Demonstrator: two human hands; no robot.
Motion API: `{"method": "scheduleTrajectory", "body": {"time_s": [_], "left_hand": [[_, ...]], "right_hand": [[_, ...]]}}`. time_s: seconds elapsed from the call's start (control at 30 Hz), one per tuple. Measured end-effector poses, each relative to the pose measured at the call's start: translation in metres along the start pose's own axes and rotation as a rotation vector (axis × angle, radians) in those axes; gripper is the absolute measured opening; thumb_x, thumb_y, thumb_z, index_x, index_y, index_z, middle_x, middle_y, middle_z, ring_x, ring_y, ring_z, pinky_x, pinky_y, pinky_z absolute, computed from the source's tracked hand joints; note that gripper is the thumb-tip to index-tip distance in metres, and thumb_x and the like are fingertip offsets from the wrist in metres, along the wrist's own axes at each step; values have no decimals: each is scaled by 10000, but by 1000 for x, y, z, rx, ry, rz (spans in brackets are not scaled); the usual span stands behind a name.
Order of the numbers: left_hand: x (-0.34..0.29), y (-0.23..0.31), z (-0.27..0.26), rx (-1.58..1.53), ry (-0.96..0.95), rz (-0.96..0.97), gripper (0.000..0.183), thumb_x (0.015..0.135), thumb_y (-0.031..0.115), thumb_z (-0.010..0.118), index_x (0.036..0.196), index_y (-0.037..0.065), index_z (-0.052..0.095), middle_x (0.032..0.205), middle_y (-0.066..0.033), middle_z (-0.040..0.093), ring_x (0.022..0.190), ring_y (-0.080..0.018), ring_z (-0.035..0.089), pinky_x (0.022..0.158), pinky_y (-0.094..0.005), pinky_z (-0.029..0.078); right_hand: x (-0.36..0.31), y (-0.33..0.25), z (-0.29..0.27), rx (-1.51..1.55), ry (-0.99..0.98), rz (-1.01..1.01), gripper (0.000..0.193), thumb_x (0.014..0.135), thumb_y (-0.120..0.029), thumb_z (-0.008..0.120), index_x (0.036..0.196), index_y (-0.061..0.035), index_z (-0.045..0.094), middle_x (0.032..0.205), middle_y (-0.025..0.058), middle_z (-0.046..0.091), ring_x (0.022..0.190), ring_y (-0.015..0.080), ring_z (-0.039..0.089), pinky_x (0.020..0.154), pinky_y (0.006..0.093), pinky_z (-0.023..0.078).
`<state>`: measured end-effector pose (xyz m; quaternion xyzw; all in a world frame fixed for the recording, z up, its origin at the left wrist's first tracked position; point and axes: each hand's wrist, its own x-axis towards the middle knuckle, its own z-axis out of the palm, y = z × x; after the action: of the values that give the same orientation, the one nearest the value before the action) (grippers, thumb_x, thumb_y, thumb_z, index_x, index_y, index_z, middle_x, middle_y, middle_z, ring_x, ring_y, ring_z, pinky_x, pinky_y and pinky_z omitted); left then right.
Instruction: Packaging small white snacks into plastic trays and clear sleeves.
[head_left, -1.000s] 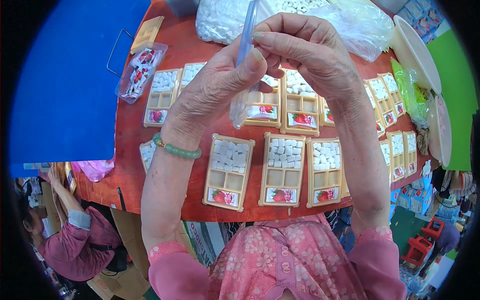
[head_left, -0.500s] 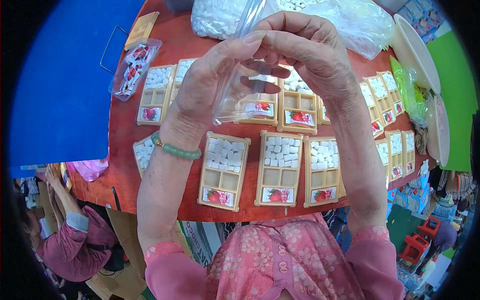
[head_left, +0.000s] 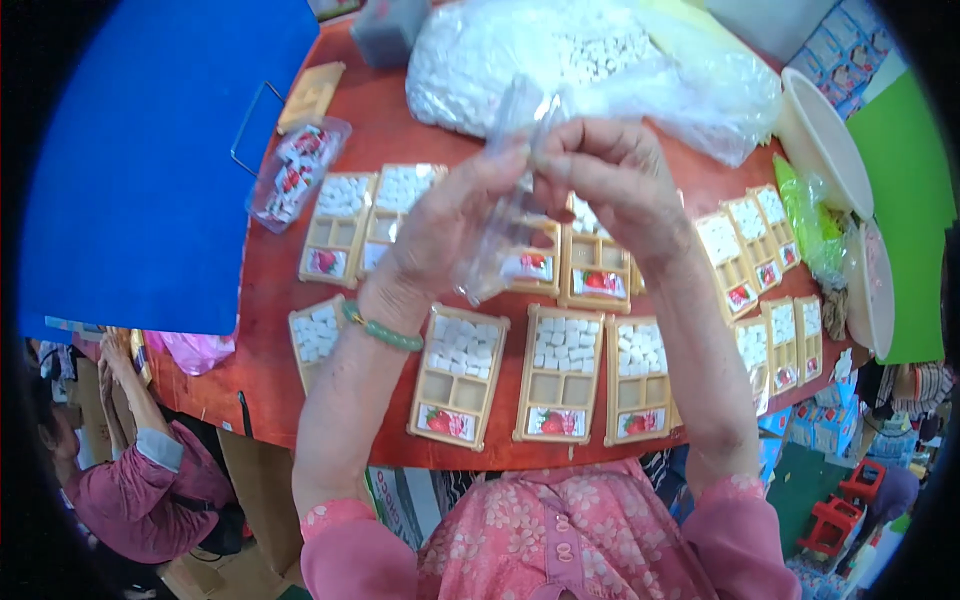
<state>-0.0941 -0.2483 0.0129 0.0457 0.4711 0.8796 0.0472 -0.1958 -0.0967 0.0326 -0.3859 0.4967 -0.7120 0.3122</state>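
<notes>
My left hand (head_left: 440,215), below a green bead bracelet (head_left: 385,334), is closed round a long clear plastic cover (head_left: 515,110), blurred by motion. At the cover's near-right side, my right hand (head_left: 615,185) pinches its edge with thumb and fingers, close to my left thumb. Whether it is one cover or a nested stack I cannot tell. Beneath the hands, beige compartment trays (head_left: 436,388) stand in rows. Each visible tray has small white pillow-shaped pieces in its large section and a strawberry-printed sachet (head_left: 557,421) at its near end.
A large clear bag of white pieces (head_left: 460,70) lies on the red table (head_left: 265,370) at the back. Strawberry sachets fill a clear container (head_left: 335,135) at the left. Pale basins (head_left: 815,120) stand at the right edge. Another person (head_left: 150,490) works at the lower left.
The view has shifted, so the table and trays sit lower in it. Both hands stay on the clear cover, which is now more blurred.
</notes>
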Motion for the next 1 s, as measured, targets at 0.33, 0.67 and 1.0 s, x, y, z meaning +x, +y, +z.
{"method": "scheduleTrajectory", "body": {"time_s": [0.33,0.67,1.0], "left_hand": [[-9,1,10,123,75,89,741,805,83,680,1426,29,277,1211,-77,515,1023,-128,578,799,-238,478],[-15,-11,13,351,216,229,918,737,116,778,1435,-17,197,1305,-104,395,1080,-147,468,855,-257,478],[-15,-7,27,264,109,213,939,740,123,790,1443,6,177,1276,-107,447,1073,-172,536,886,-296,474]], "right_hand": [[-23,3,5,-7,83,36,88,854,-71,627,885,12,625,795,32,621,725,96,583,665,223,462],[-35,-10,24,-118,186,101,108,880,-114,637,925,-18,619,814,-4,612,744,65,557,684,207,453],[-36,3,28,-202,170,-23,154,953,-180,544,858,-60,527,775,-64,489,723,23,433,651,184,379]]}}
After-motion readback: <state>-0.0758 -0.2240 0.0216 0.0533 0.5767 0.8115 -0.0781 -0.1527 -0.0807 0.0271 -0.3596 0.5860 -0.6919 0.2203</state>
